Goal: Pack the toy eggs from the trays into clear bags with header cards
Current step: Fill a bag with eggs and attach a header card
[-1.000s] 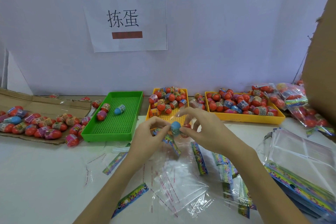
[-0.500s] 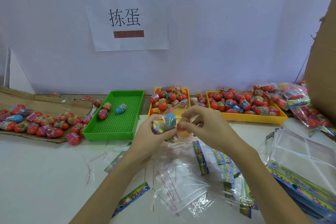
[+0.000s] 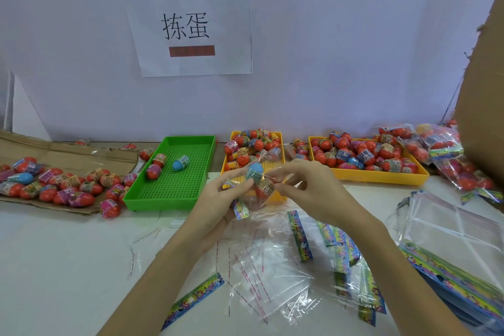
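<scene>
Above the near edge of the counter (image 3: 54,267), head view: both hands meet in front of the middle yellow tray (image 3: 281,144). The left hand (image 3: 218,199) cradles the lower part of a clear bag (image 3: 261,185), its fingers curled round the film with the printed header card (image 3: 241,209) hanging below its thumb. The right hand (image 3: 305,185) pinches the bag's film at the mouth between thumb and forefinger. A blue toy egg (image 3: 255,170) sits at the top of the bag, and at least one red egg (image 3: 263,188) shows below it through the film.

Compared with one second ago, the blue egg, then held bare between the fingertips of both hands, now lies within the film, and the hands have risen slightly toward the tray. The grip of the right hand has passed from egg to bag edge. This suggests the egg has just been inserted; closing the bag probably comes next.

Supplies remain plentiful: the far yellow tray (image 3: 420,174) is heaped with eggs, the green tray (image 3: 131,199) holds only three, and more eggs lie on flattened cardboard (image 3: 68,155) at left. Empty bags (image 3: 272,281) are spread near the forearms, a stack (image 3: 450,232) at right, filled bags (image 3: 441,150) beyond. Much of the task appears left.
</scene>
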